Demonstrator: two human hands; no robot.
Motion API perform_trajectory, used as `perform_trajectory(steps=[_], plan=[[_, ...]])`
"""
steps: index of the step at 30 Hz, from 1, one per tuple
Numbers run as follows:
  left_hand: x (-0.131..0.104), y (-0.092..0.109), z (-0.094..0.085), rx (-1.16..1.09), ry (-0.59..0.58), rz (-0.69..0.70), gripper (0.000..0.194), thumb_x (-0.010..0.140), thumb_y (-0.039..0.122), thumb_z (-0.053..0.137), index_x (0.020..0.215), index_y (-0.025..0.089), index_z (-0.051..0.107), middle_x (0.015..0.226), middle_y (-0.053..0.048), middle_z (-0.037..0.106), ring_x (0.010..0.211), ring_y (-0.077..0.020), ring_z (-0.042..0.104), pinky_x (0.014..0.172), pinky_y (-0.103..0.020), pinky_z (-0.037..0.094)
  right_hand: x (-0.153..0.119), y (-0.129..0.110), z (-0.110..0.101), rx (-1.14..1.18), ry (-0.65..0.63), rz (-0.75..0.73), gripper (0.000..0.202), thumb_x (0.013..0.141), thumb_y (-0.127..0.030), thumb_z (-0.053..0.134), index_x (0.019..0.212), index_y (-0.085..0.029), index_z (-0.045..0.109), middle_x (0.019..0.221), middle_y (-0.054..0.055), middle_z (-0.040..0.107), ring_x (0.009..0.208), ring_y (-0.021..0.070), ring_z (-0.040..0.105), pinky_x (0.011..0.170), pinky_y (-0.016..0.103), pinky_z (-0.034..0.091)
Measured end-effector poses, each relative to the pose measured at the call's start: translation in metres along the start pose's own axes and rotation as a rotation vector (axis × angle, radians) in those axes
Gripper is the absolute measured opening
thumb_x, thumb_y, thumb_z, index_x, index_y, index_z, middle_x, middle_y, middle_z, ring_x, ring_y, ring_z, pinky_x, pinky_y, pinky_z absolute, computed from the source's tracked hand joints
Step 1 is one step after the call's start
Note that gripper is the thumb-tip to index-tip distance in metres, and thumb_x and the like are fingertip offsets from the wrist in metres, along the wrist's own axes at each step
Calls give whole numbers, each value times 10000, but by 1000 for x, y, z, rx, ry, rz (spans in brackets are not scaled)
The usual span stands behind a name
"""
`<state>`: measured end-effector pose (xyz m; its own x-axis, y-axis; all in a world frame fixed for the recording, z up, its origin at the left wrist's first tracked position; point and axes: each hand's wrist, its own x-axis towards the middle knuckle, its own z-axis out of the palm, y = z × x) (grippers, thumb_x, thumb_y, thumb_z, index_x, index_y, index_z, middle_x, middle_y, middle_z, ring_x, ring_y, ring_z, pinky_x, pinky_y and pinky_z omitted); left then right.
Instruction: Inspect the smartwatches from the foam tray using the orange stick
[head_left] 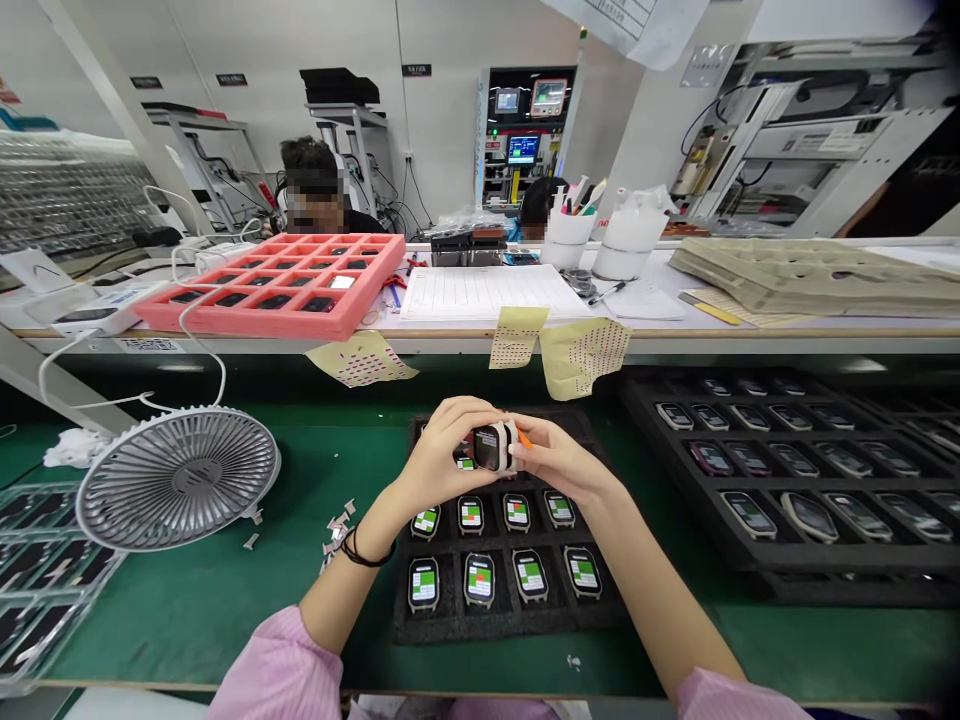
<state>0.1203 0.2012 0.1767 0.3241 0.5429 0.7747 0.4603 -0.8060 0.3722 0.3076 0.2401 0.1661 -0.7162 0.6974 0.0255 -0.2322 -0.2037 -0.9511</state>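
Observation:
Above a black foam tray [491, 625], a smartwatch body [490, 448] is held up between both hands. My left hand [442, 450] wraps its fingers and thumb round the watch from the left. From the right, my right hand [555, 457] pinches at its pale edge, with a small orange item [523, 437] by the fingers; what that item is cannot be made out. Rows of watches with lit green, white and red screens, such as one watch [480, 580], lie in the tray below. The hands hide part of its upper rows.
A grey fan [180, 480] stands left, near small scraps [339, 530]. Clear trays [45, 570] lie far left. Black trays of watches [757, 550] fill the right. The shelf holds a pink foam tray [345, 318] and papers. Two people sit beyond.

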Motion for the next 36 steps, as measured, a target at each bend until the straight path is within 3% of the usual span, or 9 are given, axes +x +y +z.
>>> perform_trajectory(steps=[12, 20, 25, 28, 31, 33, 36], plan=[[0, 2, -1, -38, -38, -26, 421, 767, 223, 742, 1165, 206, 606, 1107, -97, 692, 1065, -242, 615, 915, -422, 498, -3, -4, 6, -107, 129, -50, 476, 615, -331, 864, 1047, -216, 700, 931, 44, 712, 934, 211, 648, 877, 347, 481], [-3, 3, 2, -26, -29, 4, 435, 751, 217, 748, 1163, 216, 606, 1093, -85, 712, 1068, -251, 619, 912, -427, 497, -6, 0, 19, -88, 215, -98, 447, 570, -294, 871, 972, -212, 693, 884, 24, 695, 826, 191, 654, 775, 312, 514], [-1, 7, -1, -16, -7, 5, 429, 748, 241, 763, 1149, 206, 612, 1093, -93, 715, 1082, -255, 617, 923, -435, 499, -7, -8, 16, -157, 163, -139, 432, 641, -312, 848, 1036, -228, 694, 923, 29, 721, 879, 196, 675, 805, 317, 527], [0, 8, -3, -13, 5, -18, 457, 720, 270, 798, 1132, 192, 616, 1094, -103, 710, 1107, -262, 611, 943, -445, 496, -14, -18, 10, -227, 295, -284, 332, 773, -386, 755, 1056, -224, 694, 928, 51, 754, 867, 209, 706, 809, 356, 552], [-1, 9, -4, -67, -6, -61, 449, 730, 255, 791, 1136, 183, 614, 1117, -116, 697, 1068, -244, 638, 918, -416, 522, -26, -25, 5, -280, 509, -572, 327, 928, -480, 533, 952, -210, 715, 694, 44, 749, 611, 196, 706, 642, 357, 577], [-1, 9, -3, -101, -11, -79, 444, 737, 247, 781, 1142, 183, 610, 1127, -121, 690, 1041, -237, 651, 891, -401, 538, -34, -26, 4, -302, 497, -741, 434, 964, -515, 428, 864, -216, 726, 553, 36, 703, 440, 187, 645, 478, 333, 538], [-2, 9, -1, -113, -18, -95, 450, 726, 237, 785, 1137, 185, 608, 1121, -123, 688, 1021, -239, 655, 813, -372, 560, -40, -25, 6, -340, 418, -878, 465, 981, -468, 405, 742, -236, 730, 514, 43, 683, 399, 196, 629, 382, 320, 480]])
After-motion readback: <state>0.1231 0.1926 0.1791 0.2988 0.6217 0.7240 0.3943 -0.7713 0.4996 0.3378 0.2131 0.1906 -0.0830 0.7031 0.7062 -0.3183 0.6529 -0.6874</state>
